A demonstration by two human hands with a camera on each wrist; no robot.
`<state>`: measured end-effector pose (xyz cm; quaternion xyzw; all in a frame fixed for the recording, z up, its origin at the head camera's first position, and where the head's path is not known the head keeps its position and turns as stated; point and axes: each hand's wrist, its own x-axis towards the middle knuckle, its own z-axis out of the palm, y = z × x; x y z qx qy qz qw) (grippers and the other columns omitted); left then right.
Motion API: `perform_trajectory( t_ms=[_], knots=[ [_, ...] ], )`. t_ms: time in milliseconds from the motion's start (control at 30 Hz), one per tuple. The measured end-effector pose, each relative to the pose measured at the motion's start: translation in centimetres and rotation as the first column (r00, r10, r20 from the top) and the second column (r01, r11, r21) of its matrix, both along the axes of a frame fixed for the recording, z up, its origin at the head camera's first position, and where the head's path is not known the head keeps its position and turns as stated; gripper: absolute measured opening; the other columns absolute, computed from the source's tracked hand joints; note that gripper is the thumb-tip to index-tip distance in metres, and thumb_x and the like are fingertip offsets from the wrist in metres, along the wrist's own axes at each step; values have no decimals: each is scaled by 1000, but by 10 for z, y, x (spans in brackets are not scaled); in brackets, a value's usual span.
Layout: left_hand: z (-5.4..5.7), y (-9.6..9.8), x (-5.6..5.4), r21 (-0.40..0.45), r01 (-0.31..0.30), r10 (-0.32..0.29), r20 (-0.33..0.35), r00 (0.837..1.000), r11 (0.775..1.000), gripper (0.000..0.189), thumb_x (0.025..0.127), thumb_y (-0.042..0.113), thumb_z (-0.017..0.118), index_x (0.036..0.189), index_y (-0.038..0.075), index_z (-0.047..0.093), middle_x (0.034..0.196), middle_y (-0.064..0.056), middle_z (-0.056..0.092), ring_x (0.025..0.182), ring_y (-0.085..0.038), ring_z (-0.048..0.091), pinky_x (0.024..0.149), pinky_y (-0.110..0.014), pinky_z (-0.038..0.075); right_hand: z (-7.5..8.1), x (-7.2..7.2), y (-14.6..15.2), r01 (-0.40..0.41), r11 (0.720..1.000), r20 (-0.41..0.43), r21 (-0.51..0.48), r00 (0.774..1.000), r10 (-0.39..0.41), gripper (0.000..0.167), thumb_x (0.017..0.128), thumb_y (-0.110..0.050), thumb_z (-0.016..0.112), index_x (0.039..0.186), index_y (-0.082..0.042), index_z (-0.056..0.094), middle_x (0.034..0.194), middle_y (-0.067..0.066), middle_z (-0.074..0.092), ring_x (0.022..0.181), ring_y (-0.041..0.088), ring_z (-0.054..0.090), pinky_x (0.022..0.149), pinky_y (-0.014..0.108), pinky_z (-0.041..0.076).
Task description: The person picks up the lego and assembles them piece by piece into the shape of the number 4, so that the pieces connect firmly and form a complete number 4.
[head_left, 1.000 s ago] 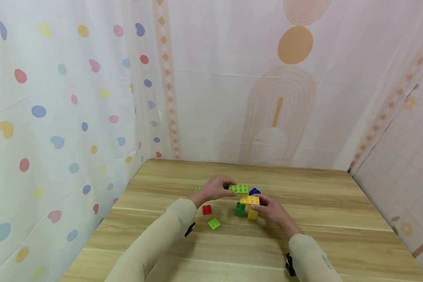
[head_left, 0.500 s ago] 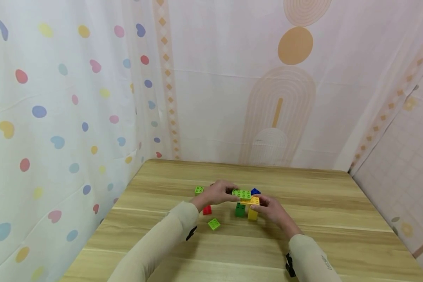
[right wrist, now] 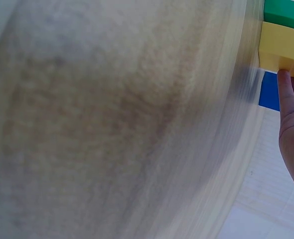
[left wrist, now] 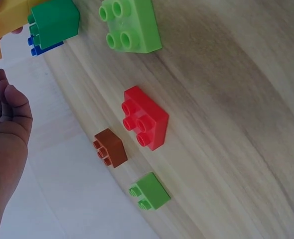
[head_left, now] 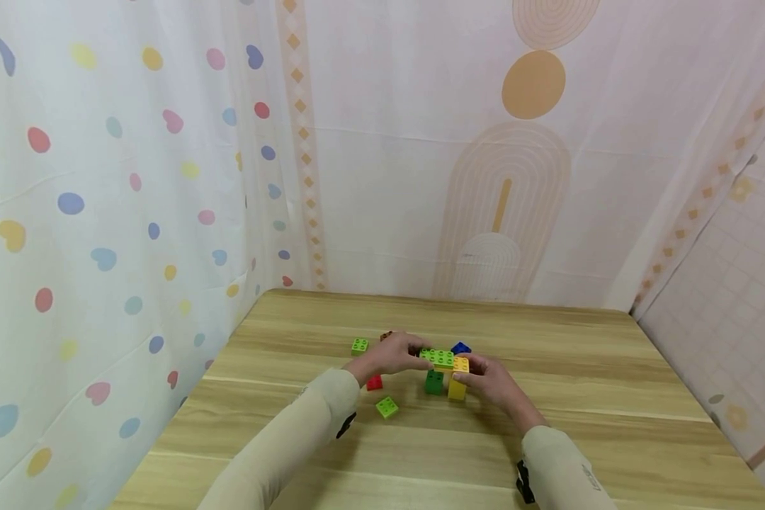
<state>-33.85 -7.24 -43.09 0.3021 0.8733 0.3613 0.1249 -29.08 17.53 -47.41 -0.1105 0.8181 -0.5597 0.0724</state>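
Note:
In the head view my left hand (head_left: 397,353) pinches a long light-green brick (head_left: 437,358) by its left end. That brick lies over the left part of an orange-yellow brick (head_left: 461,364), which tops a yellow brick (head_left: 457,387). With thumb and fingers, my right hand (head_left: 492,379) holds the orange-yellow brick at its right end. A dark green brick (head_left: 434,382) stands just left of the yellow one, below the light-green brick. Whether the light-green brick's studs are fully pressed in cannot be seen. The right wrist view shows a finger against the yellow brick (right wrist: 281,47).
Behind the stack sits a blue brick (head_left: 461,348). Left of it on the wooden table (head_left: 548,453) lie a red brick (head_left: 374,382), a brown brick (left wrist: 110,148), a small light-green brick (head_left: 360,346) and a nearer light-green brick (head_left: 387,407). A curtain hangs behind the table.
My left hand has moved right and down, bringing the long light-green brick from behind and left of the orange-yellow brick onto its left part. The right hand has stayed in place.

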Motion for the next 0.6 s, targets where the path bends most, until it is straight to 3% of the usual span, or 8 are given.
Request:
perform_trajectory(
  t_ms=[300, 600],
  knots=[
    [5, 0, 0, -12, -21, 21, 34, 999, 1000, 44, 92, 32, 73, 130, 13, 66, 124, 0, 65, 104, -12, 58, 90, -38, 50, 2, 0, 0, 20, 1000, 30, 6, 999, -20, 45, 95, -28, 69, 133, -6, 61, 113, 6, 65, 97, 18, 59, 83, 35, 50],
    [3, 2, -1, -26, -10, 10, 38, 999, 1000, 46, 92, 32, 72, 133, 13, 64, 121, 1, 66, 99, -10, 58, 87, -34, 50, 2, 2, 0, 25, 1000, 42, -2, 999, -25, 46, 95, -27, 69, 134, -5, 60, 115, 8, 64, 99, 20, 59, 84, 35, 50]
  ],
)
